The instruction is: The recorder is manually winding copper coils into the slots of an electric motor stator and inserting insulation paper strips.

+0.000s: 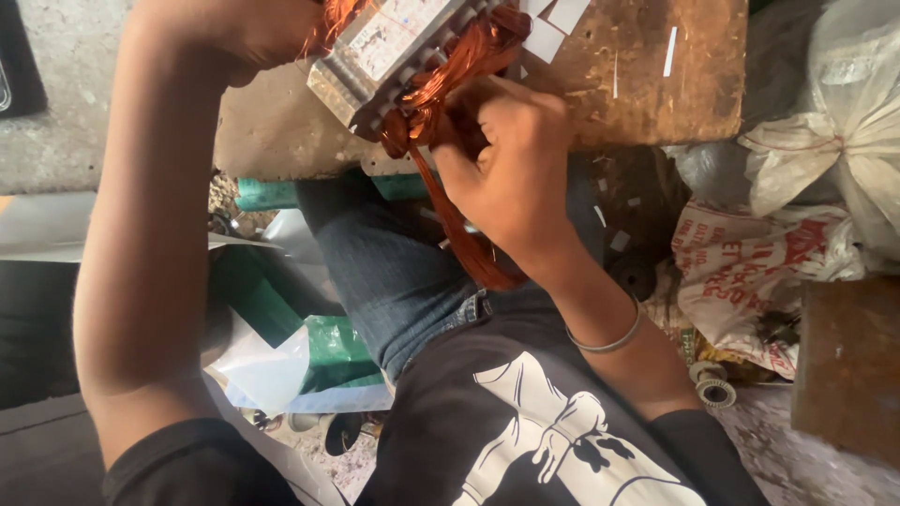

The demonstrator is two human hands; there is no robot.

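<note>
Our left hand [248, 33] grips the stator [394, 56] steady on the block [647, 84] while our right hand [511, 164] pinches copper wire [450, 75] taut.

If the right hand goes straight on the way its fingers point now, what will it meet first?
The right hand points up and left, its fingers already in the copper wire bundle. Going on, it would likely meet the slotted metal core right behind the wire, though depth is hard to judge.

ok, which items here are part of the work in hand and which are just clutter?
In use:
- slotted metal core
- copper wire bundle
- left hand, right hand
- stone slab

Lying about:
- white sacks
- printed bag
- green plastic
- small spool
</note>
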